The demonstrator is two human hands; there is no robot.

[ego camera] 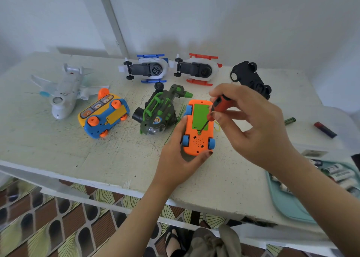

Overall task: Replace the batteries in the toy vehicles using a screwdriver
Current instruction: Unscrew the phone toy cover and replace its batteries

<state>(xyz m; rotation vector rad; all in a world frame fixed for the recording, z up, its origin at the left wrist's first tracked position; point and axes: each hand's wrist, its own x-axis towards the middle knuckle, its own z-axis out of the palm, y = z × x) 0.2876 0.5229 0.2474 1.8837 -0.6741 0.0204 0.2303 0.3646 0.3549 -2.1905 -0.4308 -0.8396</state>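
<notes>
Head view. The left hand (175, 159) grips an orange toy car (196, 141) turned belly-up, fingers along its left side and thumb curled round the near end, steadying it on the worktop (97, 159). The right hand (253, 124) pinches a red-and-black screwdriver (216, 108) by the handle with its fingertips. The shaft slants down toward the left hand, with the tip seated in the screw (199, 132) at the near edge of the green battery cover (199, 116).

The cover is on and flush, so this car's compartment is not open. Whether the screw is going out or in, I can't tell from this view.

Beyond the left hand lie a camo-green toy vehicle (157, 110), a blue-and-yellow toy bus (103, 116) and a white toy plane (62, 93). Further back are a blue-trimmed toy (148, 69) and a red-trimmed toy (196, 69). A black toy car (251, 79) lies just beyond the right hand. All are flipped underside up or lying on a side.

To the right of the right hand, a teal tray (288, 204) holds batteries (341, 174). Two small loose items past that hand, one green (289, 120) and one red-blue (325, 129), are possibly batteries but too blurred to say.

Progress judgement: working through the set, with one car in hand at the screw step. Nothing shows which of the other six are done.
</notes>
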